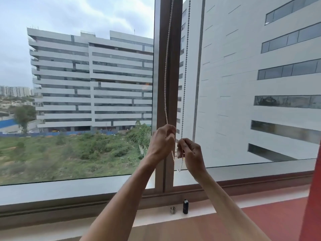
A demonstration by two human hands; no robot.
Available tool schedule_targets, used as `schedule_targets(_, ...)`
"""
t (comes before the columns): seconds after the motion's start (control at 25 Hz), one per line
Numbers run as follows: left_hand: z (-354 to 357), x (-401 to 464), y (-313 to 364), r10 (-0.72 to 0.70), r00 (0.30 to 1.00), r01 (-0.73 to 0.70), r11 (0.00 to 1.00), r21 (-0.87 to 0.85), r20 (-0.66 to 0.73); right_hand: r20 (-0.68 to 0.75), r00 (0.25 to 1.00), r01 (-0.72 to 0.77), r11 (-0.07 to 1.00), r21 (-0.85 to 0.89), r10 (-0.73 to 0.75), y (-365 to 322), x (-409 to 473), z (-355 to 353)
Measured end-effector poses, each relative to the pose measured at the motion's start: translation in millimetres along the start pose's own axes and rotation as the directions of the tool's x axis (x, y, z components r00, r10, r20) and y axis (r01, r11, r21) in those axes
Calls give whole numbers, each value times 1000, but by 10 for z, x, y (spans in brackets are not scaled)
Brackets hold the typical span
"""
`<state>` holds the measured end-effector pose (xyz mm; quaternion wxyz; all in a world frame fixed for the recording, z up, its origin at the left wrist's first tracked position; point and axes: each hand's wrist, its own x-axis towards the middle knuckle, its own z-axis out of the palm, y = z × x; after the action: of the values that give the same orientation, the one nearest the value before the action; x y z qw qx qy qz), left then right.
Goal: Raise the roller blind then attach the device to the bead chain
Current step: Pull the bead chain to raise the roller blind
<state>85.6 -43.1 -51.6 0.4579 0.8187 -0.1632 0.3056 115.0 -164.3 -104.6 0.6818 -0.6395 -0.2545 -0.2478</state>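
A white bead chain (pixel 184 84) hangs in a loop in front of the brown window mullion (pixel 166 66). My left hand (pixel 162 142) pinches the left strand at about sill height. My right hand (pixel 192 153) grips the right strand together with a small clear piece (pixel 179 152) held against the chain. The bottom of the loop (pixel 178 169) dangles just below both hands. No blind fabric shows over the glass. A black cylindrical device (pixel 185 206) stands upright on the white sill, with a small metal clip (pixel 172 210) to its left.
Large panes (pixel 78 84) look out on office buildings and a green field. The white sill (pixel 156 218) runs along the window's base, above a wooden and red floor (pixel 260 220). A red edge (pixel 312 197) rises at the far right.
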Motion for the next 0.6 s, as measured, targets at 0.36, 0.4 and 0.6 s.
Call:
schedule_targets(0.36, -396, 1085, 1255, -94, 995, 73, 565, -822, 24, 146, 988, -16, 980, -199, 46, -281, 75, -24)
schedule_targets(0.4, -411, 1123, 1295, -97, 995, 48, 567, -822, -9, 131, 991, -13, 980, -196, 39, -403, 156, -33)
schedule_targets(0.6, -379, 1162, 1282, -98, 993, 4, 587, -810, -66, -38, 988, 147, 987, -71, -150, -1409, 999, 21)
